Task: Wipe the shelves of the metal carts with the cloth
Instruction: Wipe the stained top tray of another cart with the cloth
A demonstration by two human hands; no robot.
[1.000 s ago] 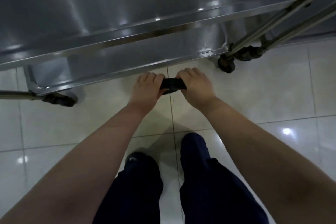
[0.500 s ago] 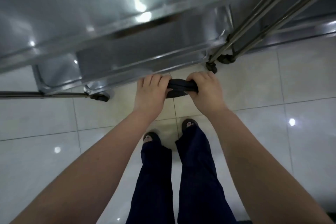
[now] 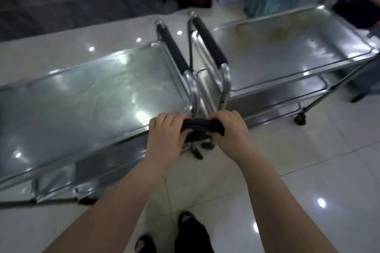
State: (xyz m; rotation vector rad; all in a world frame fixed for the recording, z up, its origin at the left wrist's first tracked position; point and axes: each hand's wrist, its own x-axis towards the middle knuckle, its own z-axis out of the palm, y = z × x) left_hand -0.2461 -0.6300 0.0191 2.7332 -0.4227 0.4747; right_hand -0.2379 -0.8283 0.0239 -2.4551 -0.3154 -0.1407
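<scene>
A: Biggest first, what's in front?
B: Two stainless carts are standing handle to handle on the tiled floor [image 3: 308, 160]. The left cart [image 3: 82, 98] is showing a shiny, streaky top. The right cart [image 3: 298, 47] is carrying yellowish smears on top, with a lower shelf [image 3: 277, 93] showing underneath.
A: How are they handling?
B: I'm judging rigid sheet metal with slick surfaces. They're sitting on casters [image 3: 300, 118], so they're probably rolling if pushed hard. The padded black handles [image 3: 172, 47] are looking like the place to steady one.
A: Where's the cloth?
B: The dark cloth [image 3: 197, 127] is hanging in the air between both hands, in front of the gap where the carts meet. It's touching neither shelf and is bunched into a thick roll.
A: Fingers?
B: The left hand [image 3: 164, 137] is curling its fingers [image 3: 164, 119] over the roll's left end. The right hand [image 3: 230, 131] is wrapping its fingers [image 3: 224, 115] around the right end. Both are holding the cloth.
A: And the cloth's feel?
B: I'm guessing soft, light and limp. I can't tell if it's wet or dry. For wiping, I'm thinking one hand should be pressing it flat under the palm while the other steadies a handle.
</scene>
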